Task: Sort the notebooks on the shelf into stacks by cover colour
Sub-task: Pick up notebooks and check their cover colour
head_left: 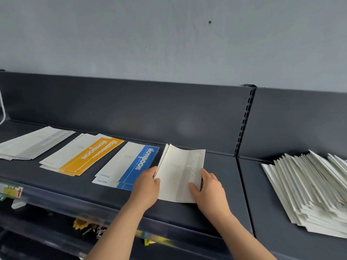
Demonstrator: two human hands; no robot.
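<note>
Partway, seemingly. Sorted along the dark grey metal shelf point(216, 212): pale grey notebook stack point(35, 145), yellow-banded stack point(82, 154), blue-banded stack point(127, 166). Gripped at both edges by left hand point(146, 186) and right hand point(208, 186), beside the blue: thin grey-banded white notebooks point(180, 171). Left to sort: fanned white pile point(309, 188), far right.

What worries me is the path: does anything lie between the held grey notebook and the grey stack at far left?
The blue stack and the yellow stack lie on the shelf between the grey notebook and the grey stack. Both are low, so lifting it over them probably works.
</note>
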